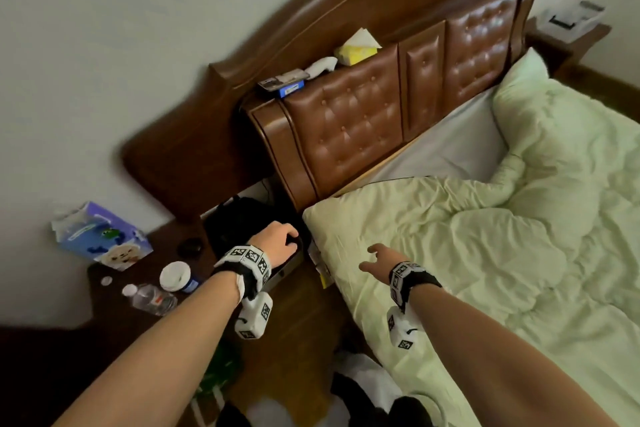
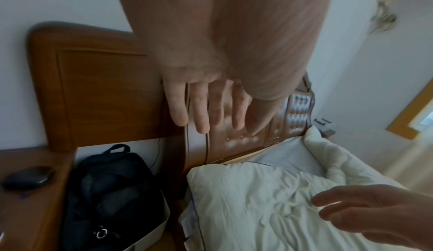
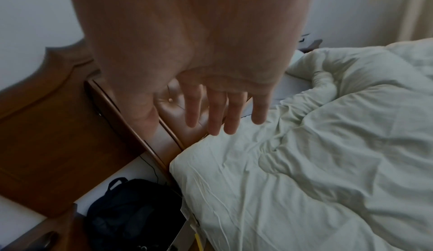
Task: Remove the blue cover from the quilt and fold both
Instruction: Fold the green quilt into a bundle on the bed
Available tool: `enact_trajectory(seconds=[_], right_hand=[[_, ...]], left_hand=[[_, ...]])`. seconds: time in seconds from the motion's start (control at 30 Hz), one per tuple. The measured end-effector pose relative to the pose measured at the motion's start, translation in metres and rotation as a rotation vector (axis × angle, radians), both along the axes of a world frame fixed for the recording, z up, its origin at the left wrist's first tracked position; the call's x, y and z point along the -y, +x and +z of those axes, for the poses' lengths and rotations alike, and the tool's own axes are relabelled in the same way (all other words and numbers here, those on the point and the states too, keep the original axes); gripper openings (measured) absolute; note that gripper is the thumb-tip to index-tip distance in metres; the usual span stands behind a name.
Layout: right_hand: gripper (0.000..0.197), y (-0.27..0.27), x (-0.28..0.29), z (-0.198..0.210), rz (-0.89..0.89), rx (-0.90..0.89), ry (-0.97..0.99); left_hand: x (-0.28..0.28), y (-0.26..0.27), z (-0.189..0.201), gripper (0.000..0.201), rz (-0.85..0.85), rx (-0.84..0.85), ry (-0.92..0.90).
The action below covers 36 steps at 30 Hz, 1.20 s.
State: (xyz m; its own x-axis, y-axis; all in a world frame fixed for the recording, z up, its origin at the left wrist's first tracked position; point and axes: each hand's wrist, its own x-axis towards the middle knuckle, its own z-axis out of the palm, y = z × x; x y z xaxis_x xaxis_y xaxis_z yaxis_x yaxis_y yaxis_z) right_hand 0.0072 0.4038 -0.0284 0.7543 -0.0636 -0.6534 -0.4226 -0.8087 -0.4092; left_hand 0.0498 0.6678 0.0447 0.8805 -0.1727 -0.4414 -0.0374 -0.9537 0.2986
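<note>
A pale green quilt lies rumpled across the bed, and its near corner reaches the bed's edge by the headboard. A thin dark blue line runs along that corner's far edge. No blue cover shows otherwise. My left hand hovers left of the corner, over a black backpack, with fingers straight and holding nothing. My right hand is spread above the quilt near the corner, its fingers straight and apart from the fabric.
A padded brown headboard stands behind the bed, with small items on its ledge. A grey sheet shows beyond the quilt. The dark nightstand at left bears bottles, a jar and a tissue pack. Clothes lie on the floor.
</note>
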Motion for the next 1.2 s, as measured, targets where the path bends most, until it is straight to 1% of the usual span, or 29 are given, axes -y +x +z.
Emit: enact_trajectory(seconds=[0.07, 0.17, 0.27, 0.37, 0.47, 0.53, 0.63, 0.73, 0.77, 0.8, 0.83, 0.9, 0.93, 0.97, 1.03, 1.1, 1.17, 1.2], right_hand=[[0.063, 0.037, -0.002, -0.01, 0.009, -0.031, 0.011], [0.065, 0.084, 0.006, -0.027, -0.007, -0.062, 0.016], [0.068, 0.125, 0.014, -0.055, -0.03, -0.091, 0.025], [0.074, 0.162, 0.01, -0.095, -0.046, -0.114, 0.056], [0.08, 0.192, -0.001, -0.147, -0.089, -0.144, 0.113], [0.082, 0.202, -0.005, -0.185, -0.13, -0.17, 0.129], [0.083, 0.201, -0.009, -0.238, -0.216, -0.215, 0.097], [0.085, 0.187, -0.012, -0.274, -0.339, -0.246, 0.105], [0.087, 0.181, -0.013, -0.282, -0.383, -0.249, 0.119], [0.09, 0.175, -0.015, -0.288, -0.42, -0.25, 0.134], [0.093, 0.169, -0.016, -0.29, -0.45, -0.251, 0.149], [0.1, 0.165, -0.016, -0.286, -0.481, -0.253, 0.165], [0.104, 0.165, -0.016, -0.281, -0.489, -0.248, 0.178], [0.108, 0.167, -0.017, -0.274, -0.488, -0.238, 0.191], [0.12, 0.177, -0.021, -0.255, -0.46, -0.214, 0.231], [0.133, 0.19, -0.028, -0.23, -0.441, -0.199, 0.282], [0.146, 0.201, -0.037, -0.2, -0.429, -0.161, 0.302], [0.152, 0.205, -0.044, -0.183, -0.409, -0.131, 0.299]], left_hand=[[0.003, 0.036, -0.016, 0.031, 0.031, -0.054, -0.01], [0.023, 0.089, -0.04, 0.035, 0.019, -0.138, -0.027], [0.046, 0.146, -0.08, 0.046, -0.004, -0.194, -0.002], [0.066, 0.201, -0.135, 0.054, -0.015, -0.248, 0.005], [0.081, 0.246, -0.204, 0.062, -0.014, -0.251, 0.016], [0.091, 0.265, -0.251, 0.069, -0.033, -0.276, 0.027], [0.101, 0.278, -0.311, 0.088, -0.026, -0.376, 0.024], [0.107, 0.282, -0.354, 0.11, 0.064, -0.486, -0.019], [0.108, 0.284, -0.361, 0.112, 0.064, -0.502, 0.004], [0.109, 0.286, -0.366, 0.109, 0.042, -0.522, 0.019], [0.109, 0.288, -0.366, 0.098, -0.007, -0.539, 0.035], [0.113, 0.295, -0.358, 0.069, -0.156, -0.527, 0.079], [0.115, 0.297, -0.351, 0.063, -0.212, -0.507, 0.104], [0.118, 0.298, -0.342, 0.062, -0.255, -0.482, 0.131], [0.126, 0.3, -0.318, 0.057, -0.256, -0.496, 0.104], [0.132, 0.3, -0.286, 0.044, -0.232, -0.507, 0.003], [0.129, 0.302, -0.243, 0.036, -0.21, -0.448, -0.066], [0.123, 0.303, -0.222, 0.036, -0.187, -0.395, -0.08]])
